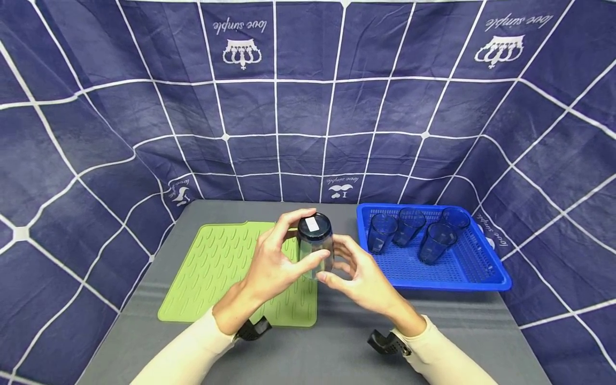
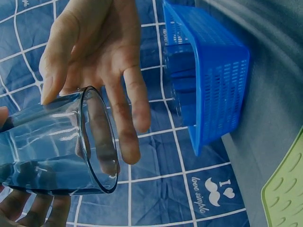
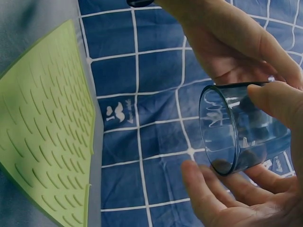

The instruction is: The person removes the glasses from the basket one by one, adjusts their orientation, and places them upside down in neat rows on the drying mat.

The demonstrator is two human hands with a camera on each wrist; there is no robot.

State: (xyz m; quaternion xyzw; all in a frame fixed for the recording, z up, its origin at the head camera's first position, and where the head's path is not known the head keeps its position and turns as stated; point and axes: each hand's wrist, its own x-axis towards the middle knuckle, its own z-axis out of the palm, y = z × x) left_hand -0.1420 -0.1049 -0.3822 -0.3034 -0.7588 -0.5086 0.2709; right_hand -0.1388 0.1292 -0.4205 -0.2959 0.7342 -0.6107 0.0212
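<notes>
- Holding the glass (image 1: 315,240) upside down between the left grip (image 1: 275,263) and the right grip (image 1: 360,274), base up and rim down, raised clear of the table (image 1: 337,347).
- With the left grip, closed around the upper part: touching the near side with the thumb and the edge of the base with a fingertip.
- With the right grip, bent around the lower part: touching the near side close to the rim with the thumb, and lying along the other side with the fingers.
- Showing on the upturned base: a white label (image 1: 312,224).
- Seen from the head, overlapping the right edge of the green mat (image 1: 212,272), flat on the table at left.
- Well apart at right on the table: the blue basket (image 1: 433,286), holding four more glasses (image 1: 383,232), mouths up.
- Hanging behind and at both sides: dark blue cloth (image 1: 308,107) with white lines.
</notes>
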